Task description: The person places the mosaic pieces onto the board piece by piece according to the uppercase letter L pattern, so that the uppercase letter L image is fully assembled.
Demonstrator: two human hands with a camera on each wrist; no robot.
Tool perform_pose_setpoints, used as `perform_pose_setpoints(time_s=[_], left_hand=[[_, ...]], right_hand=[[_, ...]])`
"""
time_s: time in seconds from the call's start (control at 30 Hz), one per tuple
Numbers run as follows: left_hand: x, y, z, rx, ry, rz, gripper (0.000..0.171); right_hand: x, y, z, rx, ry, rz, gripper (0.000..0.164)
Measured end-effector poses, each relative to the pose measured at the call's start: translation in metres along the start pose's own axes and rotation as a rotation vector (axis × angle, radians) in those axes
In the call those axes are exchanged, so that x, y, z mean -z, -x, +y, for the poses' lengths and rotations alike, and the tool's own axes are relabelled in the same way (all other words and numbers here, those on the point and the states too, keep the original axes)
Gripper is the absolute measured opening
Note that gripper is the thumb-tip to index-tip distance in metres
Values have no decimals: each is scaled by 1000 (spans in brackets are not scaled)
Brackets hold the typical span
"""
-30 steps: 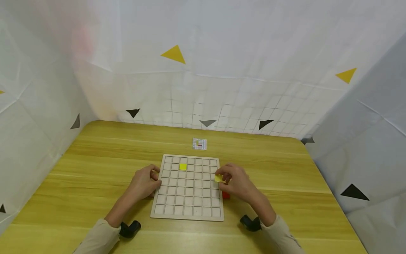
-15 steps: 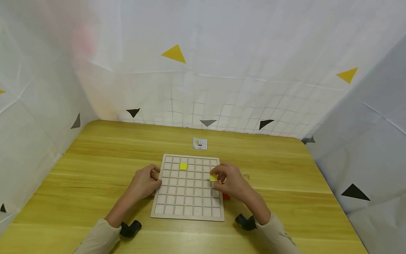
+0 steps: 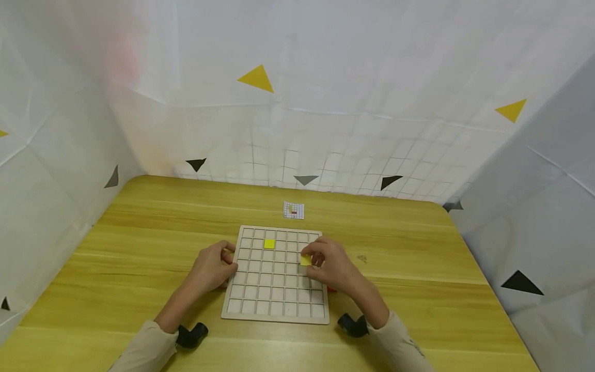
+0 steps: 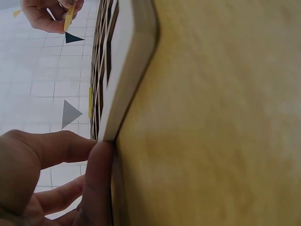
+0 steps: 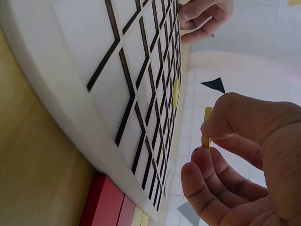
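Observation:
A pale wooden grid board (image 3: 276,294) lies on the table, and one yellow square tile (image 3: 269,244) sits in a cell of its second row from the far side. My left hand (image 3: 210,266) grips the board's left edge, thumb and index finger meeting at its side in the left wrist view. Between thumb and fingers, my right hand (image 3: 332,264) pinches a second yellow tile (image 5: 206,128). That hand is above the board's right part, and the right wrist view shows the tile held edge-on, raised off the grid.
A small printed card (image 3: 294,211) with a coloured grid pattern lies beyond the board. Red pieces (image 5: 102,202) and yellow pieces (image 5: 138,217) stand in a row against the board's right side. White sheets (image 3: 325,77) enclose the wooden table (image 3: 139,232).
My right hand has moved left, carrying the yellow tile from the board's right edge inward over the cells. The left hand keeps its place at the left edge.

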State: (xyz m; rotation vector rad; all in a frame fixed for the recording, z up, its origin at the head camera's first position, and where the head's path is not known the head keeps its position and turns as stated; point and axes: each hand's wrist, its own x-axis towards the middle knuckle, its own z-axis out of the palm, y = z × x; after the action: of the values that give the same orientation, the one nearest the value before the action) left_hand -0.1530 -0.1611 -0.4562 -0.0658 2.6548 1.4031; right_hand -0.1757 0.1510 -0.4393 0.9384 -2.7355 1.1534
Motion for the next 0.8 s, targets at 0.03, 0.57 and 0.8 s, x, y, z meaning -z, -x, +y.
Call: perform_pose_setpoints(time_s=[0.03,0.57,0.8], left_hand=[[0,0,0,-1,0,1,36],[0,1,2,-3,6,1,37],[0,1,1,-5,11,2,37]], right_hand=[[-1,-1,0,4,1,0,30],[-11,-13,-7,22,1,-29,29],[-16,-17,-10,6,-13,-42,30]])
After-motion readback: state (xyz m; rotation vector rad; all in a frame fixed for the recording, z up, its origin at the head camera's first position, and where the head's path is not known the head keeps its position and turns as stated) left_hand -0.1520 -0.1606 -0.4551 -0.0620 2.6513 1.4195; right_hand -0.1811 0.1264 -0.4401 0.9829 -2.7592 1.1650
